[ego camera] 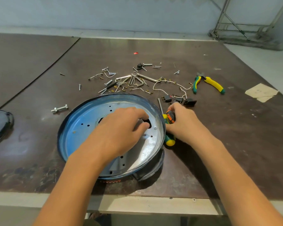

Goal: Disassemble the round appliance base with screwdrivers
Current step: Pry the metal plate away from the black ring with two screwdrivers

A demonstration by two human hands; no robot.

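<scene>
The base (82, 139) lies open side up on the table (235, 128), near the front edge, between the person's forearms.

Left hand (121, 128): reaches into the base with fingers curled at a dark opening (149, 125) close to the right rim. Whether it pinches a small black part there or only steadies the plate cannot be told.

Right hand (183, 123): grasps the orange screwdriver (170, 117) by the handle, just outside the right rim. Its tip is hidden. A green screwdriver (169, 141) lies on the table under this hand, touching the rim or nearly so.

Step in hand, as judged: tool pick-up before the next fastener. Several screws (155, 128) remain seated in the inner plate.

Next move calls for:
- lifting the orange screwdriver over the rim;
- seating the tip squarely in a screw head;
- holding the base against rotation with the left hand.

Loose hardware (134, 80) and pliers (209, 84) lie beyond the base.
</scene>
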